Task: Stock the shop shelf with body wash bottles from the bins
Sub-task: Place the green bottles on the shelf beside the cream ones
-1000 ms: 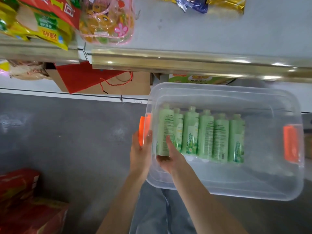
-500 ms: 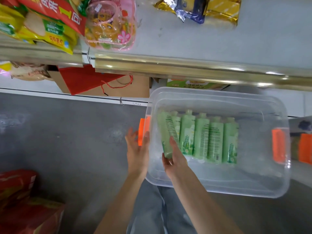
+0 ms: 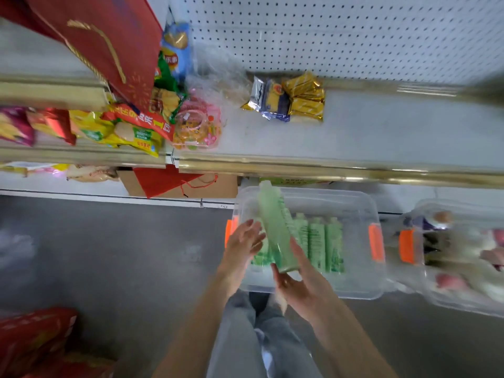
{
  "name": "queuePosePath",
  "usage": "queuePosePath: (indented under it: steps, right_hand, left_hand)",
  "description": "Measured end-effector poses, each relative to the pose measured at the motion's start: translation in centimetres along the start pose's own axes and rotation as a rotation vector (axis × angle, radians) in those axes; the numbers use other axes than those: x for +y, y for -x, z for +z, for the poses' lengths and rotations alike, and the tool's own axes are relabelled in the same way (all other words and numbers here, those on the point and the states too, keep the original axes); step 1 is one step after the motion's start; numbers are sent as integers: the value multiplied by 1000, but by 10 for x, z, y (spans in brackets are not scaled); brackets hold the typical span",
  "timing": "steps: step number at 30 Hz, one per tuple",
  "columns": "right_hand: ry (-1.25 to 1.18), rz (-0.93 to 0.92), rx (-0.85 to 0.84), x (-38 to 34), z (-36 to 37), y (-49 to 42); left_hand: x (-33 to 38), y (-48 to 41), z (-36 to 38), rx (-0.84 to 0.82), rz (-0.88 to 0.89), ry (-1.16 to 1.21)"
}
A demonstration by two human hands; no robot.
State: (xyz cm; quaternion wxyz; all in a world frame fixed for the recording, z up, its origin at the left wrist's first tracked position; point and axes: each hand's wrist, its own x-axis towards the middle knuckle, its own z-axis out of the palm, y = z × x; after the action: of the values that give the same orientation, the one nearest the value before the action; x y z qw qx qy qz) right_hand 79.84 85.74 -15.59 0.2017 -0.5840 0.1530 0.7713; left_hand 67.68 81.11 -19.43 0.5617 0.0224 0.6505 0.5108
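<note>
Grey floor (image 3: 109, 255) fills the lower left, and above it the shelf (image 3: 395, 132) runs right across. Its right half is a pale bare board, backed by white pegboard (image 3: 354, 36) and edged along the front with a gold rail (image 3: 327, 170). A big red bag (image 3: 109, 36) hangs over the upper left, with a heap of snack packets (image 3: 131, 132) piled below it on the shelf's left end. A small cluster of gold packets (image 3: 297, 99) sits further back, near the pegboard. Down at floor level, close against the bottom of the unit, there's the clear bin (image 3: 362, 290) with orange latches (image 3: 376, 242) at both ends. Just to its right is a second bin (image 3: 463, 301), its contents too smeared to name. Inside the clear bin a row of green bottles (image 3: 324, 241) lies side by side, caps pointing toward the shelf. Now the hands, both over the bin's left end. The right hand (image 3: 302, 290) has thumb and fingers wrapped round the base of one green bottle (image 3: 275, 230). It's up above the row and tilted, its cap end leaning away and reaching the bin's far rim just below the rail. The left hand (image 3: 245, 241) is spread, fingers straight, holding nothing, right beside the bottle's left side; touching or not, the blur won't let me say.
</note>
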Motion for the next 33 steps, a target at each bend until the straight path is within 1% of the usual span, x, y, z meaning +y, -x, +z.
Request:
queuePosePath:
  steps: [1, 3, 4, 6, 8, 10, 12, 14, 15, 17, 20, 23, 25, 28, 31, 33]
  right_hand:
    - [16, 4, -79, -4, 1, 18]
    - [108, 6, -203, -11, 2, 48]
    - [165, -10, -235, -15, 4, 61]
    - [251, -70, -289, -25, 9, 85]
    - [349, -142, -361, -35, 13, 104]
    - [517, -280, -446, -44, 17, 121]
    - [750, -529, -473, -54, 23, 136]
    - [964, -808, -440, -64, 32, 153]
    - [1027, -923, -418, -69, 36, 161]
    - [1079, -1051, -421, -74, 45, 176]
    - [1092, -1110, -473, -80, 59, 190]
    - [1101, -1119, -537, -88, 75, 203]
    - [1109, -1103, -602, -96, 86, 211]
    - [1067, -1007, -717, -112, 102, 222]
    - [1051, -927, -828, -122, 123, 237]
    - [1107, -968, -825, -126, 141, 247]
  left_hand:
    - [15, 9, 9, -113, -35, 75]
    - [41, 24, 19, -307, -21, 115]
    - [53, 31, 23, -378, 8, 124]
    - [77, 42, 33, -443, 77, 116]
    - [100, 56, 46, -438, 141, 76]
    - [121, 69, 59, -397, 196, 30]
    - [141, 82, 68, -368, 238, -11]
    - [158, 93, 75, -357, 296, -45]
    - [167, 99, 77, -349, 331, -65]
    - [182, 111, 81, -332, 401, -110]
    - [205, 125, 84, -349, 463, -132]
    - [230, 130, 81, -382, 454, -88]
    - [247, 130, 78, -442, 473, -77]
    - [273, 125, 78, -511, 502, -69]
    - [303, 122, 85, -509, 535, -123]
    - [323, 120, 91, -503, 574, -151]
